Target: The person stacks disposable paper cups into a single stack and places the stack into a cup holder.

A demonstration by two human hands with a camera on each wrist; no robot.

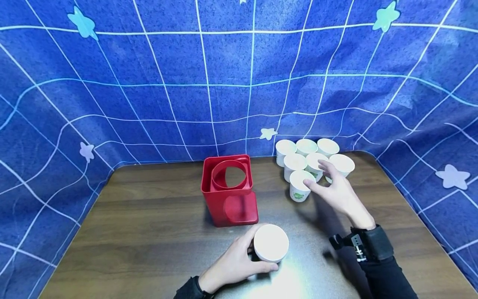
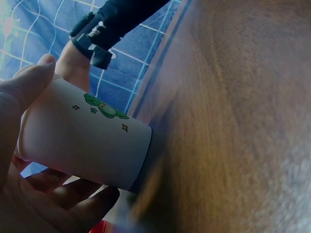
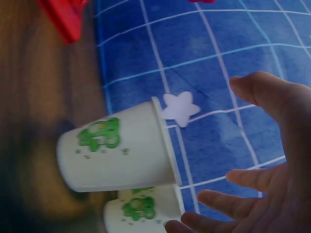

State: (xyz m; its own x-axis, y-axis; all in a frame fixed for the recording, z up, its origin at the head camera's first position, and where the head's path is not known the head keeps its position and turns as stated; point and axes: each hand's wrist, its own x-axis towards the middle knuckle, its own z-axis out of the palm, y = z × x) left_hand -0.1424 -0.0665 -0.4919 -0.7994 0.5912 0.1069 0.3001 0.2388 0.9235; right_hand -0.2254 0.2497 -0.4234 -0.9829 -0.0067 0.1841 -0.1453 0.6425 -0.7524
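Left hand: left hand point(image 1: 233, 262) has its thumb and fingers curled round a white paper cup point(image 1: 271, 242), gripping it by the wall; the cup stands on the table point(image 1: 149, 232) near the front edge, about midway along it.
Held cup: left wrist view shows the same white paper cup point(image 2: 87, 145) with a green print, its base on or just at the wood; blur there makes it hard to say whether it bears fully on the table.
Right hand: right hand point(image 1: 337, 192) is spread, fingers relaxed and holding nothing, its fingertips at the rim of the nearest cup point(image 1: 300, 185).
Cup cluster: cluster of cups point(image 1: 313, 160) stands packed together toward the far right corner of the table, rims close or touching.
Red box: red box point(image 1: 229, 189) with a round opening on top sits near the middle of the table, just beyond the held cup.
Risk, cluster: cups are light and crowded, so a sideways push from the spread fingers on the nearest cup could, I judge, tip it or knock its neighbours over.
Risk, grip: thin paper walls would likely buckle under a hard squeeze from either hand.
Risk, edge: outer cups stand close to the far edge by the blue cloth point(image 1: 239, 74); a nudge away from the person could send one off.
Risk, box: held cup sits near the red box, so a careless lift might clip its front wall.
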